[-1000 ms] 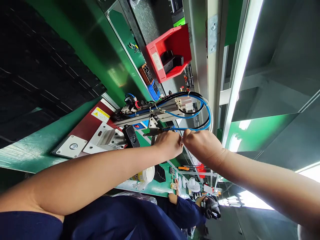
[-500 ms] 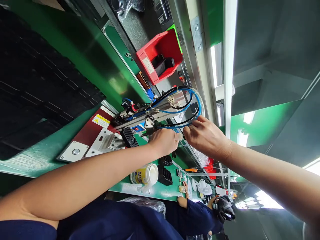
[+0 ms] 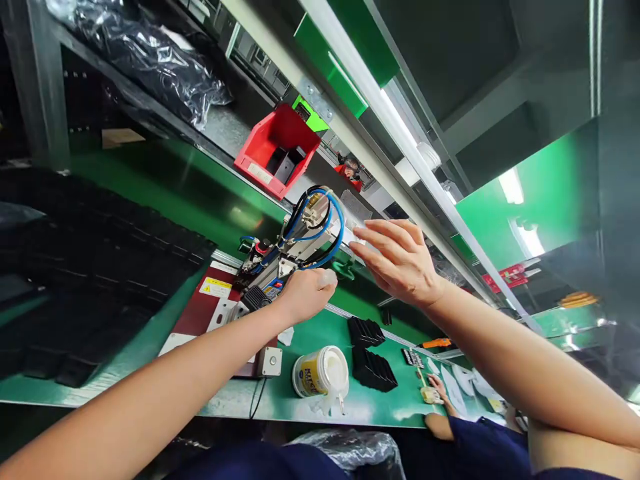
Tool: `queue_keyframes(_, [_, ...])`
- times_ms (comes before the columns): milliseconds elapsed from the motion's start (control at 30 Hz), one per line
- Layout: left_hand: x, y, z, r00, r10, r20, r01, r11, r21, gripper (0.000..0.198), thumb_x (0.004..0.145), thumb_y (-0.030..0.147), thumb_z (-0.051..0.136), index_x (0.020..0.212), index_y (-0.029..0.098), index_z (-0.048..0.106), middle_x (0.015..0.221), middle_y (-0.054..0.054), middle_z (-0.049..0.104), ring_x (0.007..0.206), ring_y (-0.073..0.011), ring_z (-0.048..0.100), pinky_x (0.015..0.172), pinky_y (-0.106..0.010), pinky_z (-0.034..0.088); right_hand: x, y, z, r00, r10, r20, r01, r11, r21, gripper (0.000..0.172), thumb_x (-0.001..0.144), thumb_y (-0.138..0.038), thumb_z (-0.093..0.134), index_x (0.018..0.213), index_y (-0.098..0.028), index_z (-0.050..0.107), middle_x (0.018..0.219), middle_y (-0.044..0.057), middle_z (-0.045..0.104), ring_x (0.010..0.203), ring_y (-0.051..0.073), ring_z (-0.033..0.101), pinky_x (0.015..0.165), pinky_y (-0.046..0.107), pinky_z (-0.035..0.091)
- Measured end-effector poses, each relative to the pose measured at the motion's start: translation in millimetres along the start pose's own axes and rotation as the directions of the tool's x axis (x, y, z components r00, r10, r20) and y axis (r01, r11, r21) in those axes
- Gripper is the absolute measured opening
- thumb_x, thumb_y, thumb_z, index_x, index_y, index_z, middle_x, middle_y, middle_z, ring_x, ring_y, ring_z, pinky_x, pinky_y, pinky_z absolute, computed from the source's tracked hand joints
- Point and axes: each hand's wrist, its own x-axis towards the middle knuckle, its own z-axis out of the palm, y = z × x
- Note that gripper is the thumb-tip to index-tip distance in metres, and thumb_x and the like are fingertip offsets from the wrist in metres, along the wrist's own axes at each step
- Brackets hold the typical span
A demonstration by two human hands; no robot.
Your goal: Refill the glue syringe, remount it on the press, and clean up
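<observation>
Pinching a rounded, whitish piece (image 3: 327, 279) at six o'clock from looped blue tubing (image 3: 342, 227), left hand (image 3: 306, 295) is curling; right hand (image 3: 400, 263), earlier fisted alongside, is now spreading at two o'clock.

The machine (image 3: 267, 277) stands on the tabletop (image 3: 405, 401); right of it sits a tub (image 3: 313, 375), then two rows of parts (image 3: 373, 369). Behind the machine, a shelf (image 3: 237, 123) carries a bin (image 3: 261, 143) containing pieces (image 3: 287, 165), with plastic wrap (image 3: 150, 60) further left.
</observation>
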Motion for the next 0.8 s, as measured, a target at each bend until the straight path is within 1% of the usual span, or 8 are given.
queue_keyframes(100, [-3.9,3.7,-8.4,0.997,-0.042,0.065,0.037,0.997,0.071,0.042,0.083,0.042,0.049,0.049,0.021,0.037,0.058,-0.001,0.054,0.059,-0.0154,0.053,0.058,-0.027,0.037,-24.9,-15.4,4.3,0.945,0.227,-0.237,-0.221,0.974,0.054,0.031,0.086,-0.018,0.057,0.115,-0.029,0.055,0.124,0.006,0.059,0.116,0.025,0.052,0.093,0.044,0.041])
queue_keyframes(200, [-7.2,7.8,-17.3,0.984,-0.028,0.178,0.010,0.995,0.102,0.038,0.083,0.041,0.046,0.051,0.020,0.044,0.061,-0.002,0.056,0.065,-0.0171,0.056,0.063,-0.029,0.041,-46.2,-37.6,11.3,0.864,0.388,-0.320,-0.343,0.920,0.189,0.031,0.084,-0.016,0.059,0.113,-0.026,0.055,0.120,0.009,0.060,0.112,0.026,0.054,0.091,0.045,0.045])
queue_keyframes(300, [-11.4,10.2,-26.3,0.973,-0.021,0.228,0.000,0.996,0.094,0.025,0.082,0.040,0.049,0.076,0.020,0.062,0.085,-0.004,0.067,0.082,-0.0209,0.062,0.078,-0.033,0.046,-61.9,-60.8,23.2,0.814,0.516,-0.268,-0.419,0.840,0.345,0.027,0.085,-0.015,0.059,0.110,-0.023,0.057,0.119,0.010,0.059,0.110,0.026,0.054,0.091,0.046,0.046])
queue_keyframes(500, [-36.4,9.1,-50.5,0.963,-0.093,0.253,0.056,0.987,0.152,0.043,0.080,0.042,0.055,0.114,0.017,0.060,0.116,-0.008,0.067,0.104,-0.0234,0.063,0.092,-0.035,0.049,-75.6,-86.6,49.0,0.714,0.680,-0.163,-0.477,0.644,0.599,0.014,0.085,-0.017,0.055,0.097,-0.022,0.059,0.117,0.011,0.060,0.110,0.026,0.053,0.091,0.046,0.046])
queue_keyframes(600, [-55.0,20.3,-69.0,0.991,-0.107,0.085,0.080,0.959,0.271,0.033,0.083,0.041,0.053,0.105,0.020,0.066,0.106,-0.005,0.070,0.095,-0.0208,0.066,0.085,-0.032,0.052,-76.8,-85.9,57.3,0.661,0.746,-0.081,-0.468,0.495,0.732,0.010,0.083,-0.017,0.057,0.092,-0.021,0.060,0.114,0.010,0.060,0.110,0.024,0.053,0.091,0.044,0.047])
queue_keyframes(700, [-60.9,46.4,-85.7,0.978,0.063,-0.198,0.024,0.912,0.410,0.025,0.085,0.041,0.053,0.089,0.021,0.067,0.084,-0.002,0.071,0.072,-0.0159,0.065,0.070,-0.028,0.052,-73.0,-78.4,63.1,0.668,0.742,-0.057,-0.407,0.428,0.807,0.010,0.082,-0.012,0.058,0.088,-0.021,0.060,0.115,0.010,0.060,0.110,0.022,0.053,0.093,0.043,0.046])
queue_keyframes(733, [-57.6,57.2,-89.5,0.964,0.150,-0.219,-0.031,0.883,0.469,0.025,0.086,0.040,0.053,0.093,0.021,0.067,0.081,-0.002,0.070,0.067,-0.0146,0.063,0.067,-0.027,0.051,-70.2,-74.6,64.3,0.686,0.725,-0.065,-0.381,0.434,0.816,0.010,0.082,-0.012,0.058,0.087,-0.020,0.060,0.115,0.009,0.060,0.110,0.021,0.053,0.094,0.043,0.045])
queue_keyframes(800, [-42.9,79.2,-94.1,0.956,0.275,-0.100,-0.159,0.775,0.612,0.029,0.089,0.040,0.048,0.105,0.023,0.065,0.077,-0.001,0.069,0.062,-0.0135,0.061,0.063,-0.026,0.048,-62.0,-65.5,65.6,0.739,0.668,-0.088,-0.322,0.464,0.825,0.009,0.083,-0.011,0.058,0.084,-0.019,0.061,0.115,0.010,0.060,0.110,0.021,0.052,0.095,0.042,0.044])
